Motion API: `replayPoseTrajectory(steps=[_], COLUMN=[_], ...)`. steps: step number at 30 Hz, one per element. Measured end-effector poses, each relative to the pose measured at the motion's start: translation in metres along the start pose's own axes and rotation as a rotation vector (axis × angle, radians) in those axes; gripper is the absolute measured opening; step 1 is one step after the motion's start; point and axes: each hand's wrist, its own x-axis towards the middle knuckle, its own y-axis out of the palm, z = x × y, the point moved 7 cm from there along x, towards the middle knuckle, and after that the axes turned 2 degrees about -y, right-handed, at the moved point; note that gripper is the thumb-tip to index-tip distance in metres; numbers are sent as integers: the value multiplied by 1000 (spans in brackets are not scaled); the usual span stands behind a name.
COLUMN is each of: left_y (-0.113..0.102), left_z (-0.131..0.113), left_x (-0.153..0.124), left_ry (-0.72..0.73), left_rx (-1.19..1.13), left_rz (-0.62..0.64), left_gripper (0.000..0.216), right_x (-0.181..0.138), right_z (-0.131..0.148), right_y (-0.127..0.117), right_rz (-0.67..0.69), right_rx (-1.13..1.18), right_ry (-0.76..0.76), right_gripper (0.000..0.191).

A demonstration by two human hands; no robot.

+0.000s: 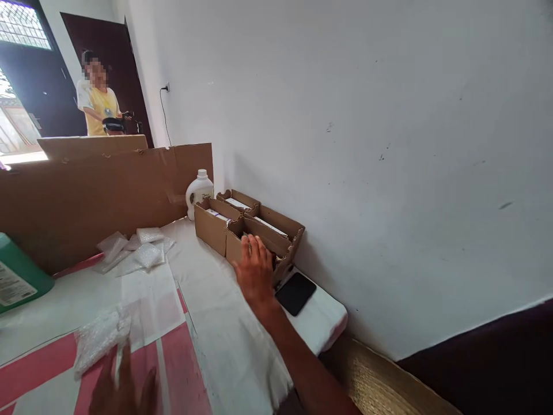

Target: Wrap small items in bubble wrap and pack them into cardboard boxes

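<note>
Right hand (256,270) at brown carton (234,246)

A flat surface covered in white and pink cloth (224,328) carries everything here, its near right corner softly rounded. Loose clear bubble-wrap pouches (149,255) lie heaped towards the back, and a single crinkled clear bubble-wrap piece (99,337) lies nearer. A green plastic jug (26,274) stands at the left edge. On the wall side — a white plastic bottle with a handle (201,190), clustered open brown cardboard boxes (210,235) just beside it, and a flat black rectangular object (296,293).
</note>
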Motion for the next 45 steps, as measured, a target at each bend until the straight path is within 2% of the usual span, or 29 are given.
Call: replayPoseTrajectory(steps=[2, 4, 6, 9, 15, 19, 24, 27, 31, 34, 37, 39, 42, 45], left_y=[14, 26, 34, 38, 31, 29, 25, 17, -2, -21, -36, -35, -27, -29], left_z=[-29, -45, -48, -40, -20, -10, 2, 8, 9, 10, 20, 31, 44, 56], left_x=[18, 40, 64, 96, 137, 144, 137, 134, 129, 122, 117, 117, 122, 132], left_ry=[103, 167, 187, 204, 216, 258, 319, 346, 359, 315, 178, 96, 54, -5], left_rx=[75, 170, 250, 313, 289, 251, 202, 169, 142, 157, 206, 182, 80, -12], left_rz=[7, 34, 70, 118, 138, 119, 82, 53, 15, -36, -95, -44, 48, -3], left_gripper=[69, 60, 55, 53, 54, 52, 42, 42, 44, 44, 53, 53, 48, 39], right_x=[16, 21, 23, 19, -14, -51, -85, -89, -83, -78, -72, -67, -65, -80], right_z=[-25, -38, -43, -46, -36, -7, 41, 63, 74, 70, 55, 37, 2, -24], right_y=[6, 14, 18, 21, 14, 7, 1, 1, -3, -17, -36, -40, -28, 0], right_rz=[220, 345, 358, 361, 335, 184, 36, 4, 21, 56, 24, -24, -74, -14], right_rx=[-92, -101, -81, -61, 4, 152, 387, 491, 562, 663, 785, 791, 756, 803], right_ry=[118, 144, 125, 72, -136, -431, -740, -843, -879, -852, -746, -607, -279, -22], right_gripper=[42, 29, 27, 30, 37, 38, 27, 26, 26, 16, 45, 41, 26, 31])
